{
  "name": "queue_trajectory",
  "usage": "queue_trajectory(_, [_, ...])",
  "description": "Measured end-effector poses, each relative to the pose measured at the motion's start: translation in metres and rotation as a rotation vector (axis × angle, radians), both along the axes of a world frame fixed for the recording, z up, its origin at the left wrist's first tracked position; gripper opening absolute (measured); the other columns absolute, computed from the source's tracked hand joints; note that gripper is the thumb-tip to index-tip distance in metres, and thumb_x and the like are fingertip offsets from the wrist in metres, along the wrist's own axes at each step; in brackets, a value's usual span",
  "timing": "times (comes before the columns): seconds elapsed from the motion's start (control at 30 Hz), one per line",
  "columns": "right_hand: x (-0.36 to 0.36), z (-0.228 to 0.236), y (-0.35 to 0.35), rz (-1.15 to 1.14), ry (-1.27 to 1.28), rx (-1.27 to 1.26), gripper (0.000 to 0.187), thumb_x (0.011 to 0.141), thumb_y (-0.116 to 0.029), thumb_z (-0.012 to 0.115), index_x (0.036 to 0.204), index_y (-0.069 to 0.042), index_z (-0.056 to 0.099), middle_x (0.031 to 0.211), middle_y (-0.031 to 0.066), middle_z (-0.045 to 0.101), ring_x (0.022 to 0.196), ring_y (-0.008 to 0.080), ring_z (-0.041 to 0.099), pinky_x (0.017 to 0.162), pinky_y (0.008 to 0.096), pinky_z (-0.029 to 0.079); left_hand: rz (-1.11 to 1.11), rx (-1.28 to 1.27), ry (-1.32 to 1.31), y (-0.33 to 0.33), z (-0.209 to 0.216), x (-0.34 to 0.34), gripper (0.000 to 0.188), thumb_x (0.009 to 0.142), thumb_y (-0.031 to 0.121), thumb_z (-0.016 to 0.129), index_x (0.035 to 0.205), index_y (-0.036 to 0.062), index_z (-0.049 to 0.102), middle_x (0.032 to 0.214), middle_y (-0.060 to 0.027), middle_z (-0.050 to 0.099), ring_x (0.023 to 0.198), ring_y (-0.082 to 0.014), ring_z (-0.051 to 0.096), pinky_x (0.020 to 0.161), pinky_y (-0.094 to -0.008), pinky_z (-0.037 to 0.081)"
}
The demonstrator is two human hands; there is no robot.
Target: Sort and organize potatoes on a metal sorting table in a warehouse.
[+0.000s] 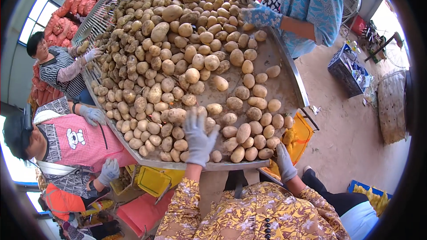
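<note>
A big heap of potatoes (167,66) covers much of a metal-rimmed sorting table (291,69). My left hand (199,138), in a grey glove, lies over potatoes near the front edge with its fingers spread, gripping none. Beneath its palm the potatoes are partly hidden. At the table's front right corner is my right hand (285,162), also gloved in grey, its fingers stretched out beside a potato (272,142) at the rim. A looser group of potatoes (243,132) lies between my two hands.
A yellow crate (303,133) holding potatoes sits below the right corner. Co-workers in gloves stand at the left, far side and far right, one with hands on potatoes (262,15). Red mesh sacks (80,0) are stacked far left; a dark blue crate (347,71) stands on the right floor.
</note>
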State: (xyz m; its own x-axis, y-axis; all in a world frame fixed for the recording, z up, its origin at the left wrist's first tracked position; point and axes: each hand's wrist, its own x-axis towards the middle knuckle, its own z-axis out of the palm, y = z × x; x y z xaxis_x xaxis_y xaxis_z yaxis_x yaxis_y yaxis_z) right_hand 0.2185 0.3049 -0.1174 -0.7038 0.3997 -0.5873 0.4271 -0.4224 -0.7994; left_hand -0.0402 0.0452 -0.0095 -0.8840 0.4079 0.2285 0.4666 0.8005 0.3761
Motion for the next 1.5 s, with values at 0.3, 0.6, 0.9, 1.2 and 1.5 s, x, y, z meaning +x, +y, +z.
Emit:
queue_trajectory(0.3, [-0.012, 0.016, -0.009, 0.022, -0.009, 0.099, 0.058, 0.112, -0.044, 0.048, 0.157, -0.007, 0.043, 0.144, 0.0067, 0.057, 0.126, 0.0175, 0.059, 0.1, 0.0331, 0.053, 0.14, -0.123, -0.169, -0.091, 0.024, -0.059, 0.07, 0.079, 0.018, 0.083, 0.144, 0.0096, 0.058, 0.138, -0.0173, 0.056, 0.128, -0.0406, 0.052, 0.11, -0.0491, 0.046])
queue_trajectory(0.6, [-0.035, 0.068, -0.015, -0.054, -0.07, 0.091, 0.054, 0.111, -0.033, 0.049, 0.153, 0.001, 0.046, 0.143, 0.0137, 0.058, 0.127, 0.0207, 0.057, 0.107, 0.0326, 0.048, 0.226, 0.251, -0.088, -0.108, -0.02, -0.05, 0.067, 0.083, 0.032, 0.086, 0.139, 0.0071, 0.059, 0.131, -0.014, 0.064, 0.118, -0.0311, 0.06, 0.097, -0.0422, 0.053])
queue_trajectory(0.9, [-0.091, 0.133, -0.057, 0.125, 0.286, 0.954, 0.041, 0.102, -0.007, 0.058, 0.142, 0.004, 0.055, 0.143, 0.0196, 0.058, 0.132, 0.0282, 0.058, 0.112, 0.0386, 0.045, 0.476, 2.005, -1.247, -0.099, 0.039, 0.037, 0.056, 0.105, 0.06, 0.053, 0.129, 0.0098, 0.062, 0.112, -0.0119, 0.071, 0.082, -0.0229, 0.068, 0.066, -0.0327, 0.06])
queue_trajectory(1.2, [-0.179, 0.166, -0.178, 0.826, 0.688, 0.578, 0.076, 0.087, -0.021, 0.081, 0.152, -0.005, 0.045, 0.154, 0.0216, 0.047, 0.144, 0.0348, 0.048, 0.119, 0.0411, 0.041, 0.193, 2.246, -1.498, -0.077, 0.023, 0.103, 0.054, 0.107, 0.049, 0.058, 0.136, 0.0037, 0.057, 0.115, -0.0089, 0.07, 0.091, -0.0211, 0.072, 0.084, -0.0336, 0.061])
queue_trajectory(1.5, [-0.174, 0.136, -0.217, 0.492, 0.218, -0.131, 0.033, 0.107, -0.022, 0.054, 0.126, 0.001, 0.067, 0.118, 0.0098, 0.07, 0.109, 0.0143, 0.064, 0.1, 0.0304, 0.051, 0.472, 0.986, -0.865, -0.093, 0.033, 0.127, 0.054, 0.111, 0.048, 0.049, 0.137, 0.0012, 0.058, 0.129, -0.0105, 0.063, 0.114, -0.0166, 0.063, 0.096, -0.0324, 0.054])
